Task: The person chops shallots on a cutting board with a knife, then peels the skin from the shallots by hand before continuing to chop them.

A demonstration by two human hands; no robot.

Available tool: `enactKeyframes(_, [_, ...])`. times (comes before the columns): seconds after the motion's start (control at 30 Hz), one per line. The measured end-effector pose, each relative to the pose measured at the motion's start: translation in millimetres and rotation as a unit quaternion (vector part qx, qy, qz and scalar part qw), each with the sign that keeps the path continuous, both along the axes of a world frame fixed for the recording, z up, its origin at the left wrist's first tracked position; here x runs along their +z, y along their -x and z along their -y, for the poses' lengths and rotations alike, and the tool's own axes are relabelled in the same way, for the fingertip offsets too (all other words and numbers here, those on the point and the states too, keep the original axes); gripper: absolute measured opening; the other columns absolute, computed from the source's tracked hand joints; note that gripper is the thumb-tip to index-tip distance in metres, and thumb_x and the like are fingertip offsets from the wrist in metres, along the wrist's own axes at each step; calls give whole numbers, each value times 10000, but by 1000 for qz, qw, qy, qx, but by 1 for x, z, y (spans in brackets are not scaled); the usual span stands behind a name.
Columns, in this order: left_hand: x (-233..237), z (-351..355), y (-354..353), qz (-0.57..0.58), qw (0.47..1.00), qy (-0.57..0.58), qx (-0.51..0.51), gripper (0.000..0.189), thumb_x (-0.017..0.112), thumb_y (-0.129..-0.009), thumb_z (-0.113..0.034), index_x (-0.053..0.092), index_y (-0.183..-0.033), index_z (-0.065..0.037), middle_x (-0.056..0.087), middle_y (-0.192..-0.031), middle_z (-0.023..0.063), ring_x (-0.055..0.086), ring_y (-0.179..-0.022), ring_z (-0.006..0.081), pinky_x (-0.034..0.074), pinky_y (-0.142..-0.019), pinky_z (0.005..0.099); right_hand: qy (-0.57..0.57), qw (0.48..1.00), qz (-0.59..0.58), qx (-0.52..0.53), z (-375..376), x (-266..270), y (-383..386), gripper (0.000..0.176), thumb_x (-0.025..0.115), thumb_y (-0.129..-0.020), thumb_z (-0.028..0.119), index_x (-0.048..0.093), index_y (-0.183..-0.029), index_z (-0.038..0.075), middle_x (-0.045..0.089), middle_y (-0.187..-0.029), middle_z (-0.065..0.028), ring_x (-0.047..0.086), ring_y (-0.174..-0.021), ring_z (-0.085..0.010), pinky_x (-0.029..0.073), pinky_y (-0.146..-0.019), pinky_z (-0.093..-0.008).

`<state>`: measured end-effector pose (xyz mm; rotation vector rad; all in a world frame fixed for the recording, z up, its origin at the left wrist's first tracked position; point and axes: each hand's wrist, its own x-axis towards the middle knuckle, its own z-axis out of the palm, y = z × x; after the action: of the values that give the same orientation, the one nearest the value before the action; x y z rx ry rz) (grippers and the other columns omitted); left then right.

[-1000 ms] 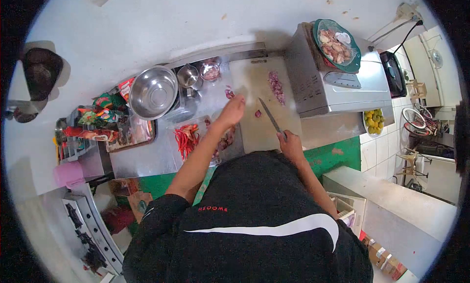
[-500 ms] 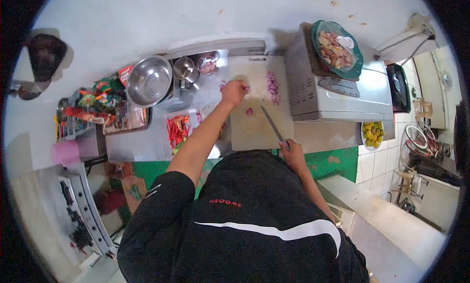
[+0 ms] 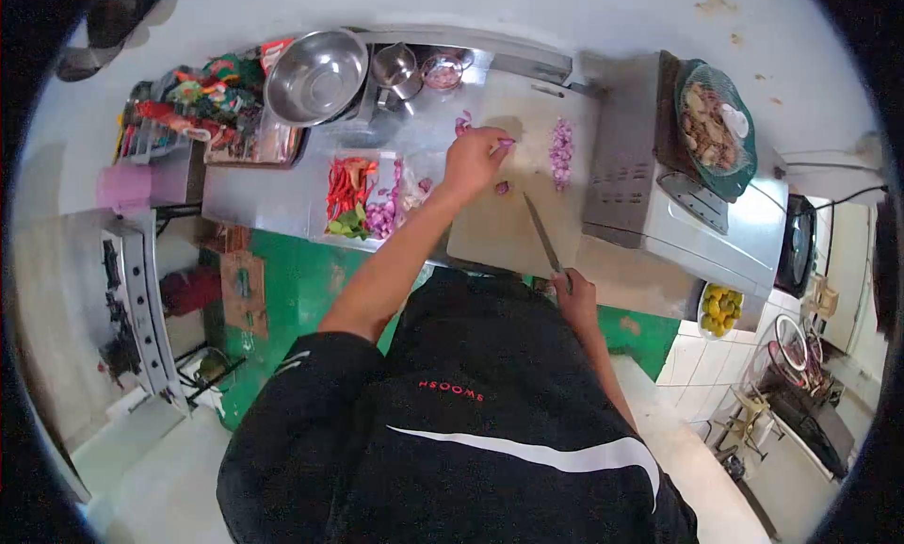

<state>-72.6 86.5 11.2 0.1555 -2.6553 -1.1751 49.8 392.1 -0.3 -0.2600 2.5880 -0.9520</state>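
Observation:
My left hand point(image 3: 475, 160) is over the upper left of the pale cutting board point(image 3: 494, 235), fingers pinched on a small purple shallot point(image 3: 507, 143). In my right hand point(image 3: 576, 297) is the handle of a kitchen knife point(image 3: 541, 229); its blade lies low over the board, pointing away from me. Another shallot point(image 3: 502, 187) sits on the board between my left hand and the blade. Chopped shallots point(image 3: 561, 154) form a long strip along the board's right side. Purple pieces point(image 3: 462, 122) lie just beyond my left hand, near the board's left edge.
Left of the board, a tray holds red chilies point(image 3: 347, 188), green leaves point(image 3: 348, 224) and more shallots point(image 3: 382, 214). Behind stand a steel bowl point(image 3: 316, 78), a metal pot point(image 3: 396, 70) and a small bowl point(image 3: 443, 71). A grey metal appliance point(image 3: 631, 191) borders the board's right.
The view has shifted, bringing more of the tray of chilies and shallots into sight. The shallot in my left fingers shows more clearly. My right hand still holds the knife low.

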Motion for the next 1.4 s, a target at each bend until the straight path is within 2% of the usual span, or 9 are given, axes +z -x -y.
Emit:
enactKeyframes(0.2, [27,75,-103,-28,941,-89,325,229,702,-839,-220,727,-1005,-65,713,-880,133,681,-798,190,513,-738,311,15,998,58,2,1,7,15,321,608,-915,311,632,-979,-2,641,-766,-242,635,-723,-419,485,-688,-476])
enactKeyframes(0.3, [-13,131,-144,54,935,-64,343,226,712,-829,-227,738,-994,-75,716,-902,137,689,-778,223,519,-743,323,-20,994,100,29,5,0,23,338,595,-923,335,630,-993,6,642,-764,-232,629,-720,-413,484,-695,-472])
enactKeyframes(0.47, [-63,155,-151,80,961,70,256,207,682,-823,-190,737,-988,-77,695,-862,183,673,-785,337,522,-734,392,-31,998,22,54,18,9,30,351,586,-926,352,625,-980,8,638,-765,-224,624,-742,-404,481,-699,-472])
enactKeyframes(0.57, [-72,155,-144,82,956,127,252,208,695,-838,-224,738,-987,-85,689,-895,192,674,-794,320,514,-722,376,-16,999,-1,46,17,3,29,346,589,-926,348,618,-966,5,628,-738,-218,621,-711,-396,475,-688,-469])
enactKeyframes(0.8, [-14,125,-148,86,961,53,259,178,675,-826,-228,752,-902,-87,683,-758,161,661,-770,342,509,-693,407,6,1000,6,-7,17,11,19,322,596,-926,317,611,-926,-4,592,-662,-207,596,-619,-378,458,-604,-424])
enactKeyframes(0.93, [25,54,-124,45,993,66,91,217,684,-829,-275,725,-765,-71,688,-772,113,662,-803,304,502,-754,401,11,999,23,-34,18,6,9,318,606,-919,309,614,-909,-9,596,-659,-214,600,-608,-387,461,-584,-433])
enactKeyframes(1.1, [-30,-16,-83,33,994,91,-43,339,658,-836,-278,646,-1075,-37,637,-1063,181,609,-991,347,492,-851,407,26,999,8,-37,29,7,5,317,611,-914,299,621,-917,-18,613,-692,-238,620,-652,-407,476,-605,-447])
enactKeyframes(1.17, [-63,-23,-67,15,998,53,4,339,666,-842,-257,634,-1125,-75,649,-1034,166,606,-1001,340,474,-903,407,29,998,-12,-45,31,8,4,293,592,-929,276,609,-877,-12,535,-609,-190,535,-534,-284,432,-551,-390])
enactKeyframes(1.4, [-71,-29,-46,140,989,-11,-49,213,646,-823,-149,642,-990,-17,627,-993,214,586,-987,400,479,-868,447,51,995,-10,-84,31,7,1,298,587,-932,281,604,-877,-11,523,-604,-183,520,-529,-278,415,-542,-400])
